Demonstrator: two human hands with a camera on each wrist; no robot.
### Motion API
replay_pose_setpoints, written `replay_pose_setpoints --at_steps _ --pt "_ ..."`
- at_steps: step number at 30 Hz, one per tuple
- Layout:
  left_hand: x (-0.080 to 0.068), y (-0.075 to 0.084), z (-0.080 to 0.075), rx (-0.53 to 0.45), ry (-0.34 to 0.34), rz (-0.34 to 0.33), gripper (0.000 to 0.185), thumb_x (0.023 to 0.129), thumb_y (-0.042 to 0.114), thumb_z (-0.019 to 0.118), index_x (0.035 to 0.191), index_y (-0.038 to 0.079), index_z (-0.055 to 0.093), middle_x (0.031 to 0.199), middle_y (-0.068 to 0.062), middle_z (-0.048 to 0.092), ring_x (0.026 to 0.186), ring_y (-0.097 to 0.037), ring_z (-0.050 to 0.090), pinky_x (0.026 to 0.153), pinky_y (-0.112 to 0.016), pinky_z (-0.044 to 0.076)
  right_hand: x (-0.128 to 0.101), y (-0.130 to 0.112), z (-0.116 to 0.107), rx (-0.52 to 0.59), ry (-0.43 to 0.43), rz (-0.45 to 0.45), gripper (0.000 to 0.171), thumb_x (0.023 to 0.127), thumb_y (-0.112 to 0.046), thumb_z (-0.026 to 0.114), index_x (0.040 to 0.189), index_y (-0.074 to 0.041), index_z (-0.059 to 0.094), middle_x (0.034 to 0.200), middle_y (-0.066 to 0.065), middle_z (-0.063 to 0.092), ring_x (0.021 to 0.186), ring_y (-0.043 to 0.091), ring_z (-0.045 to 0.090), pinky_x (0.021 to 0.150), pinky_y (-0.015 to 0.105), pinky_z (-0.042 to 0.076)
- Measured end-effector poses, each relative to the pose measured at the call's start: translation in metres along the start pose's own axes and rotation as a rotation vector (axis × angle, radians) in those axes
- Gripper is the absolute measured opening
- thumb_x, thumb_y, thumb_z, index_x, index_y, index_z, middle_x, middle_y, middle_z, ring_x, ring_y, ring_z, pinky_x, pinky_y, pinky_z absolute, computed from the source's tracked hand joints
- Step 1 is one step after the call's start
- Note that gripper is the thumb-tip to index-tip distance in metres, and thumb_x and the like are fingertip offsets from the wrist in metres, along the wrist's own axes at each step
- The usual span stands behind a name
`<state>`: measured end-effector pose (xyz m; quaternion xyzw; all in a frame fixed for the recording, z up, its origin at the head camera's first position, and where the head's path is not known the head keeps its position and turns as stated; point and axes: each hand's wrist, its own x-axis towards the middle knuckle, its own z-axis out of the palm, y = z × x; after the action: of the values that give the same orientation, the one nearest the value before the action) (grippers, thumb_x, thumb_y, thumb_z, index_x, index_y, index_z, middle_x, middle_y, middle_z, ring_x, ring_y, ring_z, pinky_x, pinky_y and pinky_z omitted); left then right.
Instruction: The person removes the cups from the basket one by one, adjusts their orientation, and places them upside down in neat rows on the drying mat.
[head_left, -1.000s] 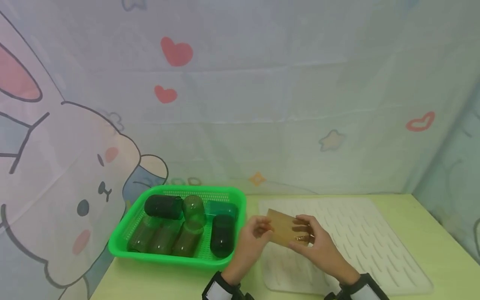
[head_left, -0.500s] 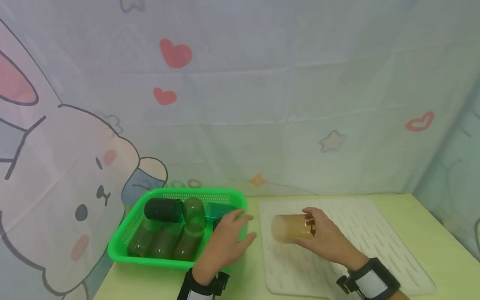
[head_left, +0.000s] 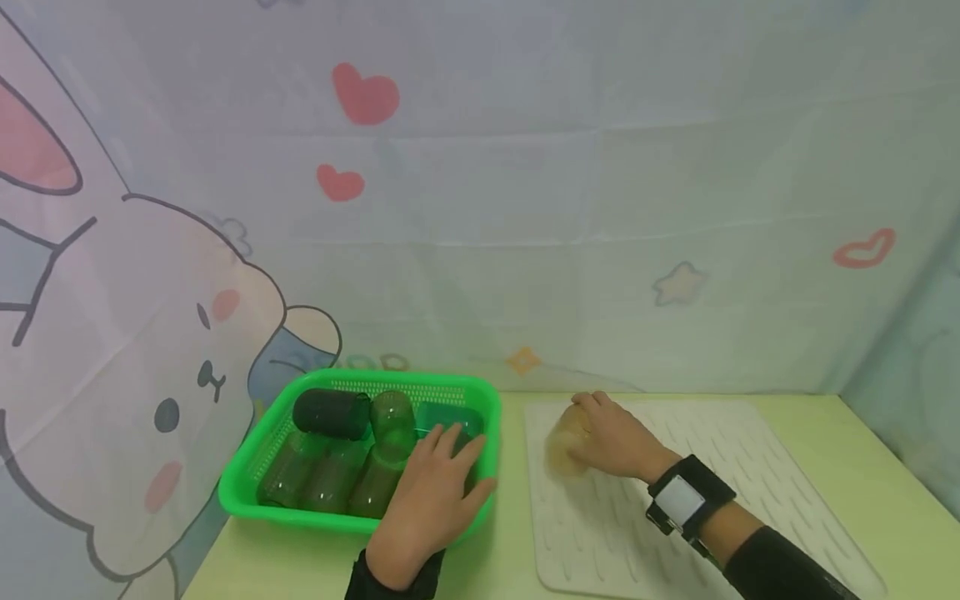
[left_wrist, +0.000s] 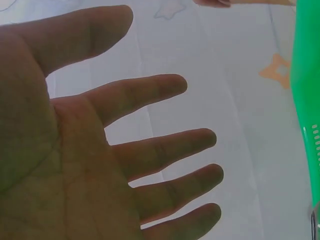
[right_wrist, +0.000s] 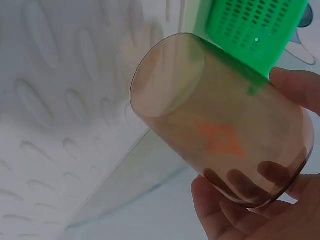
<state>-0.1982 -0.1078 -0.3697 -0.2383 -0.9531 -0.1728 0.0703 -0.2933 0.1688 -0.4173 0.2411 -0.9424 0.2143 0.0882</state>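
My right hand [head_left: 600, 429] grips a translucent amber cup [head_left: 561, 450] at the far left part of a white ridged mat [head_left: 712, 467]. In the right wrist view the amber cup [right_wrist: 220, 135] is tilted, its mouth toward the mat [right_wrist: 60, 100], with fingers [right_wrist: 295, 90] wrapped round its base. My left hand [head_left: 446, 450] hovers with spread fingers over the right end of a green basket [head_left: 300, 518], just above the cups lying in it. The left wrist view shows that palm [left_wrist: 165, 135] flat and holding nothing, next to the basket wall [left_wrist: 306, 90].
The basket holds several cups on their sides: a dark one [head_left: 330, 414] at the back and clear green ones [head_left: 390, 417]. A curtain with a rabbit and hearts closes off the back and left. The pale green tabletop [head_left: 825, 433] runs right of the mat.
My left hand let go of the amber cup and moved left over the basket. My right hand carried the cup alone to the mat's far left and lowered it.
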Motion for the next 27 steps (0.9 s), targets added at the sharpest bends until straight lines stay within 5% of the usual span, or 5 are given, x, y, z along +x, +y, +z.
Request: replay_pose_setpoints --at_steps 16,27 --pt "-0.002 0.000 0.000 -0.008 -0.043 -0.008 0.047 0.096 0.036 0.055 0.137 0.012 0.051 0.141 -0.022 0.040 0.132 -0.042 0.032 0.109 -0.051 0.024 0.051 0.019 0.024 -0.040 0.058 0.035 0.065 0.078 -0.020 0.074 0.124 0.013 0.044 0.115 0.032 0.051 0.097 0.044 0.056 0.080 0.052 0.049" --pt "0.001 0.003 0.002 0.026 -0.075 0.000 0.045 0.096 0.037 0.055 0.133 0.012 0.054 0.137 -0.020 0.045 0.131 -0.039 0.036 0.109 -0.047 0.026 0.069 0.019 0.031 -0.041 0.004 0.073 0.070 0.079 -0.023 0.075 0.130 0.012 0.043 0.122 0.032 0.050 0.105 0.045 0.055 0.086 0.052 0.048"
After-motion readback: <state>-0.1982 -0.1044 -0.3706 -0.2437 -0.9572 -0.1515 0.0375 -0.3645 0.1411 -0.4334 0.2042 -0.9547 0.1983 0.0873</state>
